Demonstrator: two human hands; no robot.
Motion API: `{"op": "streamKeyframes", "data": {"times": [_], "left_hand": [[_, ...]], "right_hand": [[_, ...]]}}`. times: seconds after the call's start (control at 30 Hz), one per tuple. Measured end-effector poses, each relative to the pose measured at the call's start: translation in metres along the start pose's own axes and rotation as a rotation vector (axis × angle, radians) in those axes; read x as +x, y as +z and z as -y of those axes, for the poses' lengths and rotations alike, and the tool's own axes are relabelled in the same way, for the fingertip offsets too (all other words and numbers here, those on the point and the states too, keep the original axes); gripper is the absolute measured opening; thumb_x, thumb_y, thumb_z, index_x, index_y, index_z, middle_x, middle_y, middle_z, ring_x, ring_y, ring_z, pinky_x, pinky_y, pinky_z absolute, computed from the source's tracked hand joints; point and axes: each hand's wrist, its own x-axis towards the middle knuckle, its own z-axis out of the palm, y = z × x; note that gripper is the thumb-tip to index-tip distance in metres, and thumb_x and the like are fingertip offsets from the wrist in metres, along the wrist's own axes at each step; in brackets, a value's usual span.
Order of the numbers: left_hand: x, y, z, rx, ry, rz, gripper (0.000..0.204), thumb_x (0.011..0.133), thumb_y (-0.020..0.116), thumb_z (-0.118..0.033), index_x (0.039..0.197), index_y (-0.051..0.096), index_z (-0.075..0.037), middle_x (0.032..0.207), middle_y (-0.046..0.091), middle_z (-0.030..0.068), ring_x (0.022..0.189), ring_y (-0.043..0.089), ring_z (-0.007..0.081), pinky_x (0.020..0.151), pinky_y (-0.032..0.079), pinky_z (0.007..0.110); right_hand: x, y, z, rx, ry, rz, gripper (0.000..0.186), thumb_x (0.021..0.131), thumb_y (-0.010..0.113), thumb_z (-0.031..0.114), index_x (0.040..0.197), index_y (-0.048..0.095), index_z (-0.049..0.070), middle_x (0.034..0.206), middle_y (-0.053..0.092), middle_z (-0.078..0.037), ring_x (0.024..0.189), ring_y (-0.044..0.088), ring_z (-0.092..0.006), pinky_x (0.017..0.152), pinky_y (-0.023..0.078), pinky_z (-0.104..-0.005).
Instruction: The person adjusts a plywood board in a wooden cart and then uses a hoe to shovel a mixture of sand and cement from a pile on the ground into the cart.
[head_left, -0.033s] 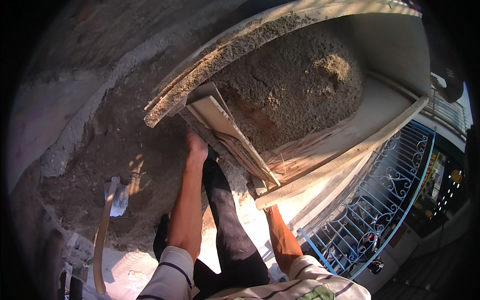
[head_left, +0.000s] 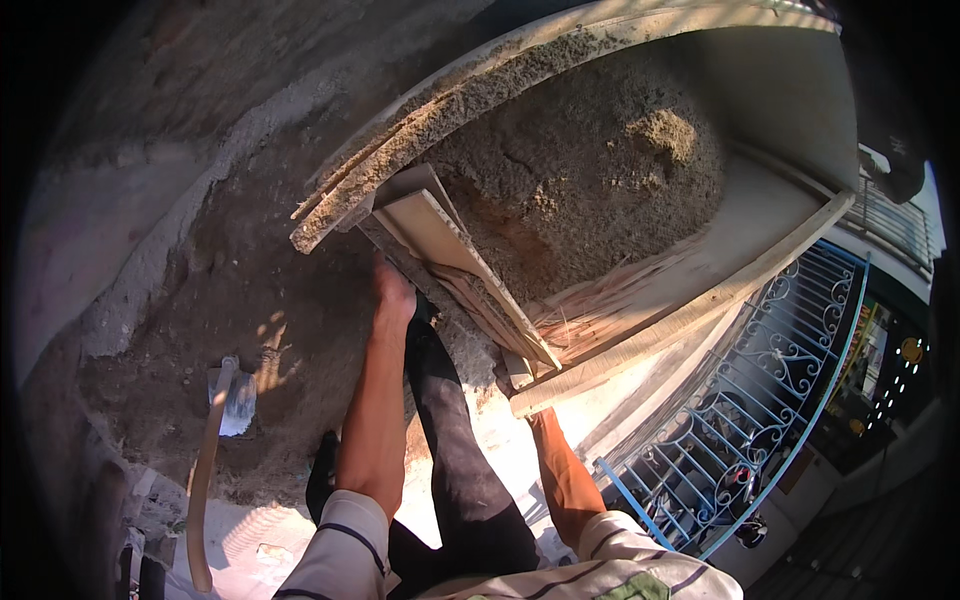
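Observation:
A large wooden box (head_left: 690,300) spreads out in front of me, tilted across the view. Grey-brown sand or loose mix (head_left: 590,170) fills much of it. Boards (head_left: 470,265) stand upright at its near end. My left hand (head_left: 394,287) reaches to the underside of the box's near left corner; the fingers are hidden behind the wood. My right hand is hidden beneath the near right corner, where only the forearm (head_left: 563,475) and wrist show. Whether either hand grips the box cannot be seen.
A hoe (head_left: 205,480) with a long wooden handle and a metal blade rests at the left on dirt ground (head_left: 270,420). Blue metal railing (head_left: 730,420) with scrollwork runs along the right. My leg (head_left: 450,410) in dark trousers is between my arms.

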Motion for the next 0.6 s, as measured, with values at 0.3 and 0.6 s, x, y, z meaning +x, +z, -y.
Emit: {"op": "streamKeyframes", "data": {"times": [0.3, 0.6], "left_hand": [[0.029, -0.011, 0.027, -0.090, -0.027, 0.096, 0.053, 0.102, 0.034, -0.044, 0.140, 0.043, -0.008, 0.145, 0.046, 0.0034, 0.132, 0.042, 0.0219, 0.113, 0.027, 0.038], [0.051, -0.033, 0.030, -0.140, 0.012, 0.108, 0.033, 0.102, 0.039, -0.033, 0.128, 0.051, -0.016, 0.125, 0.056, 0.0001, 0.111, 0.053, 0.0185, 0.096, 0.043, 0.036]], "right_hand": [[-0.058, -0.039, 0.003, -0.300, -0.271, -0.764, 0.055, 0.098, 0.042, 0.046, 0.136, 0.047, 0.006, 0.132, 0.054, -0.019, 0.118, 0.053, -0.0407, 0.098, 0.044, -0.0547], [-0.070, 0.120, 0.033, -1.333, -1.065, -1.150, 0.051, 0.097, 0.055, 0.042, 0.125, 0.051, 0.001, 0.113, 0.058, -0.011, 0.101, 0.056, -0.0209, 0.083, 0.044, -0.0323]]}}
